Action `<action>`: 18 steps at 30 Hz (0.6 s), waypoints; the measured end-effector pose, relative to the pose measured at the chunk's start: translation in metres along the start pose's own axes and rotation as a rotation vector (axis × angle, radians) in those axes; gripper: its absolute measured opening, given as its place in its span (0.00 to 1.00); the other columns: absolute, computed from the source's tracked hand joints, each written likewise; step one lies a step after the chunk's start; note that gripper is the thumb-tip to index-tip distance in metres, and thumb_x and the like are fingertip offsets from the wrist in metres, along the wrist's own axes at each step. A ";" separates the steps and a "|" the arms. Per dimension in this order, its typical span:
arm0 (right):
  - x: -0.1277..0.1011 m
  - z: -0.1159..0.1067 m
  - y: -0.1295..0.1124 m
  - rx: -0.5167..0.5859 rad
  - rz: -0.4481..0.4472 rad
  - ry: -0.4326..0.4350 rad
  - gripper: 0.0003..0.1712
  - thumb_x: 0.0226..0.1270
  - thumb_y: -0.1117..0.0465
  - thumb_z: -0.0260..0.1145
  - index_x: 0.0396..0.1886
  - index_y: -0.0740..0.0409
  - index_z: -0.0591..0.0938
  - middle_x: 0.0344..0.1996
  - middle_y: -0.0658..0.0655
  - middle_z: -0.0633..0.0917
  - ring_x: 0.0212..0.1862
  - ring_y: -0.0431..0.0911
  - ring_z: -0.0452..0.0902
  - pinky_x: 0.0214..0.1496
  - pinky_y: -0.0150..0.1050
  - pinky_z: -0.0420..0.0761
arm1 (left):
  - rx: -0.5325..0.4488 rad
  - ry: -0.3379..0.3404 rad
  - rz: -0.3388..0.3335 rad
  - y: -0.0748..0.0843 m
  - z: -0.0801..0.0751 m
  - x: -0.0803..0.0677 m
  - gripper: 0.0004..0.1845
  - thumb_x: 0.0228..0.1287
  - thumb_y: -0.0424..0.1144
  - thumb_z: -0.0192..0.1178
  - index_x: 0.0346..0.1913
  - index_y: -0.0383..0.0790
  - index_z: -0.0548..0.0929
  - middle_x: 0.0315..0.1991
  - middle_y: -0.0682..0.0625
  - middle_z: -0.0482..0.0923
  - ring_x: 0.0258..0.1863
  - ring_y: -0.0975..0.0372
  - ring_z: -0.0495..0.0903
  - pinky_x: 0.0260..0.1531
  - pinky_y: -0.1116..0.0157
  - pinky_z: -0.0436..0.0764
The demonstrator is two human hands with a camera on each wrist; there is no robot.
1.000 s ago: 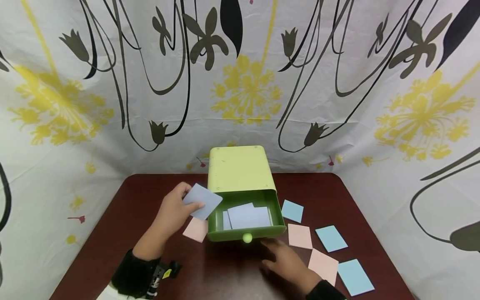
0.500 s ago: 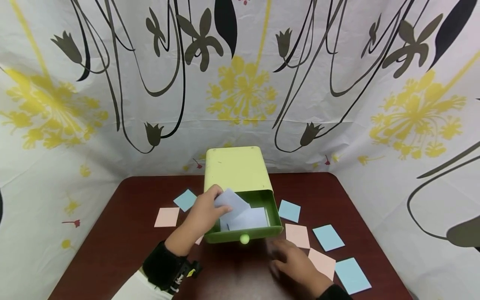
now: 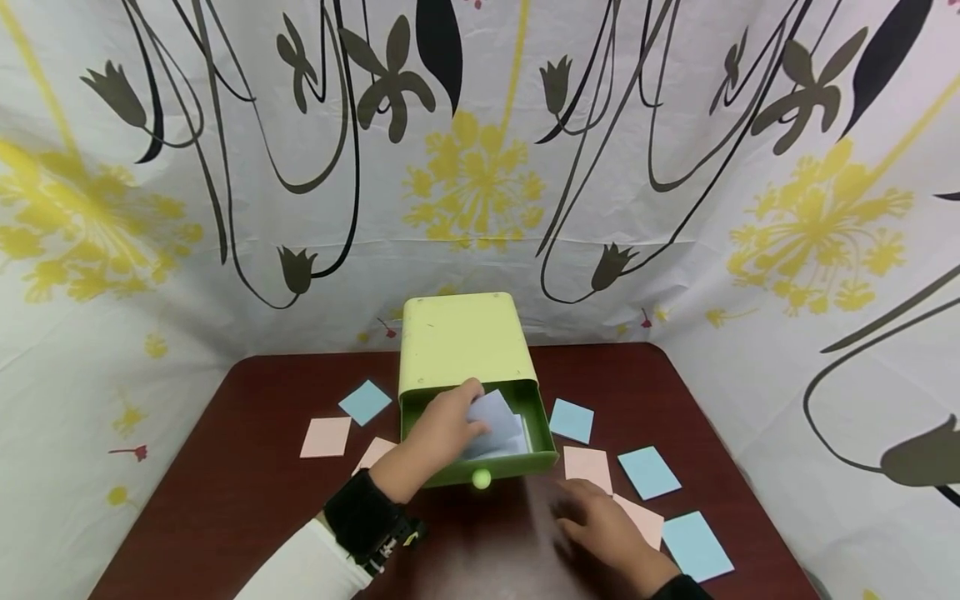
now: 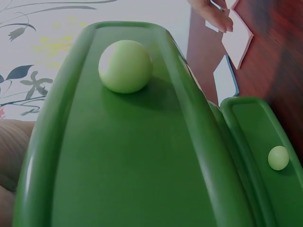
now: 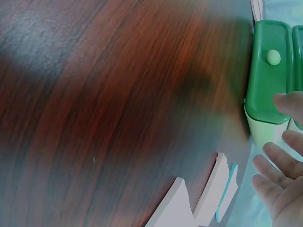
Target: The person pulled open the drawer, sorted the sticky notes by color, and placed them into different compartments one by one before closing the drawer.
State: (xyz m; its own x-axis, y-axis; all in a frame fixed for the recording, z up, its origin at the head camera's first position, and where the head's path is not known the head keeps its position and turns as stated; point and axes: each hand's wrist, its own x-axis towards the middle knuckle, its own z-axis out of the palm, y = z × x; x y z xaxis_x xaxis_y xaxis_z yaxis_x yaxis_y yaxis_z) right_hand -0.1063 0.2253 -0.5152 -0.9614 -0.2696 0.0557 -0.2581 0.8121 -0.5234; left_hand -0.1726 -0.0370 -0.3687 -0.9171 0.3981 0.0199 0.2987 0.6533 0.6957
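My left hand (image 3: 447, 423) pinches a pale lavender square note pad (image 3: 491, 417) between thumb and fingers, low over the pulled-out upper drawer. More lavender pads (image 3: 520, 442) lie in that green drawer (image 3: 546, 437), partly hidden by the hand. The drawer belongs to a small pale-yellow chest (image 3: 465, 340); its front bears a round green knob (image 4: 125, 66), and a lower drawer (image 4: 255, 127) is closed beneath. My right hand (image 3: 606, 529) holds nothing and hovers low by the pink pads (image 3: 588, 469), its fingers relaxed and spread in the right wrist view.
Blue pads (image 3: 649, 472) and pink ones lie scattered right of the chest. To its left lie a blue pad (image 3: 365, 402) and a pink pad (image 3: 326, 437), with another pink one (image 3: 375, 454) beside the left forearm. A patterned curtain (image 3: 480, 167) encloses the dark-red table (image 3: 225, 483).
From left of the chest, my left hand has carried the lavender pad rightward and down into the open drawer. My right hand has drifted slightly right, away from the drawer front.
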 end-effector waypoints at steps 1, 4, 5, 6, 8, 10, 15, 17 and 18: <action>-0.001 0.000 0.001 0.000 0.000 0.002 0.30 0.57 0.62 0.72 0.60 0.63 0.77 0.54 0.56 0.79 0.58 0.52 0.75 0.57 0.53 0.76 | 0.006 -0.009 0.003 0.001 0.001 0.001 0.15 0.61 0.36 0.66 0.47 0.41 0.72 0.29 0.52 0.75 0.26 0.60 0.71 0.25 0.65 0.70; -0.001 0.000 0.002 0.009 0.006 0.004 0.30 0.58 0.62 0.72 0.61 0.63 0.76 0.54 0.56 0.79 0.58 0.52 0.75 0.57 0.54 0.76 | 0.012 -0.043 0.003 0.003 0.002 0.005 0.17 0.61 0.35 0.66 0.49 0.41 0.73 0.30 0.51 0.75 0.27 0.59 0.72 0.26 0.64 0.71; -0.001 0.000 0.002 0.011 0.006 0.004 0.30 0.58 0.62 0.72 0.61 0.63 0.76 0.54 0.56 0.79 0.58 0.52 0.75 0.57 0.54 0.76 | 0.013 -0.054 0.001 0.004 0.003 0.006 0.17 0.61 0.35 0.67 0.50 0.41 0.73 0.31 0.51 0.76 0.27 0.59 0.72 0.26 0.64 0.72; -0.001 0.000 0.003 0.015 0.007 0.002 0.30 0.58 0.62 0.72 0.61 0.64 0.76 0.54 0.56 0.79 0.58 0.53 0.75 0.57 0.54 0.76 | 0.011 -0.066 0.000 0.004 0.003 0.008 0.17 0.60 0.34 0.67 0.50 0.41 0.73 0.32 0.51 0.76 0.28 0.59 0.73 0.27 0.64 0.73; -0.001 0.001 0.003 0.018 0.011 0.000 0.30 0.58 0.62 0.72 0.61 0.64 0.76 0.54 0.56 0.79 0.58 0.53 0.75 0.58 0.54 0.75 | 0.011 -0.088 -0.004 0.005 0.004 0.010 0.18 0.60 0.34 0.67 0.50 0.41 0.73 0.33 0.50 0.76 0.30 0.59 0.74 0.28 0.63 0.74; -0.001 0.001 0.003 0.018 0.014 -0.003 0.30 0.58 0.62 0.72 0.61 0.64 0.76 0.54 0.57 0.79 0.58 0.53 0.75 0.58 0.54 0.75 | 0.017 -0.099 -0.009 0.005 0.006 0.012 0.18 0.60 0.34 0.67 0.50 0.41 0.74 0.35 0.51 0.76 0.32 0.59 0.74 0.29 0.63 0.75; -0.001 0.002 0.004 0.012 0.021 -0.001 0.30 0.57 0.62 0.72 0.60 0.63 0.77 0.54 0.57 0.79 0.58 0.54 0.75 0.58 0.54 0.75 | 0.050 -0.097 0.006 0.007 0.006 0.015 0.20 0.59 0.34 0.68 0.53 0.39 0.76 0.39 0.49 0.78 0.34 0.59 0.75 0.32 0.63 0.76; -0.002 0.002 0.004 0.010 0.024 0.001 0.30 0.57 0.62 0.72 0.60 0.63 0.77 0.54 0.57 0.80 0.58 0.54 0.75 0.57 0.54 0.76 | 0.071 -0.090 0.018 0.007 0.007 0.016 0.21 0.58 0.34 0.69 0.54 0.38 0.77 0.41 0.48 0.79 0.36 0.59 0.76 0.33 0.63 0.77; -0.001 0.003 0.005 0.011 0.025 0.001 0.30 0.57 0.62 0.72 0.60 0.63 0.77 0.54 0.57 0.80 0.58 0.54 0.75 0.58 0.54 0.76 | 0.083 -0.084 0.028 0.007 0.007 0.017 0.21 0.58 0.34 0.69 0.54 0.37 0.77 0.42 0.48 0.79 0.36 0.58 0.76 0.33 0.63 0.77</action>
State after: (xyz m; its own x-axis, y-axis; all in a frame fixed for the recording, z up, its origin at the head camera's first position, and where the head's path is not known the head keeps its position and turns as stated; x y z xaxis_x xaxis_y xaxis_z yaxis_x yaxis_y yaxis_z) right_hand -0.1058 0.2279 -0.5199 -0.9677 -0.2484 0.0435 -0.2327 0.8128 -0.5341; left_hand -0.1840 -0.0214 -0.3684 -0.8837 0.4675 -0.0245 0.3478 0.6906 0.6341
